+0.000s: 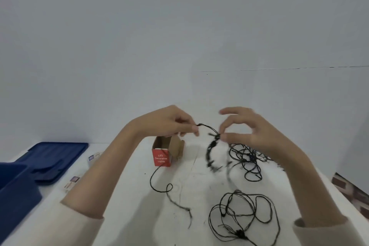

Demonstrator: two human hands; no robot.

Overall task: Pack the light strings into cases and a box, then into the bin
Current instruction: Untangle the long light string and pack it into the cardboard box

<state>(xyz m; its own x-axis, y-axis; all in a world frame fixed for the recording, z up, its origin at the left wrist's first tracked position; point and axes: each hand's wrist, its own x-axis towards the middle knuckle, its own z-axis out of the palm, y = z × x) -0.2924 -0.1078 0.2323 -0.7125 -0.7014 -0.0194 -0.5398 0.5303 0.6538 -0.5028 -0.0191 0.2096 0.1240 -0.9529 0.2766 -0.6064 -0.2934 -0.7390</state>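
Black light string (207,127) held taut above white table (195,177): left hand (167,122) fingers pinched on one end, right hand (247,128) thumb+finger pinching other. Open red box (162,159) just below.

Bare table (127,195) is left between the two forearms, crossed only by one loose wire (159,183). Below the left hand (167,122) stands an open red box (162,156). Tangled light strings (245,158) are spread beneath the right hand (247,128), more (241,217) nearer.
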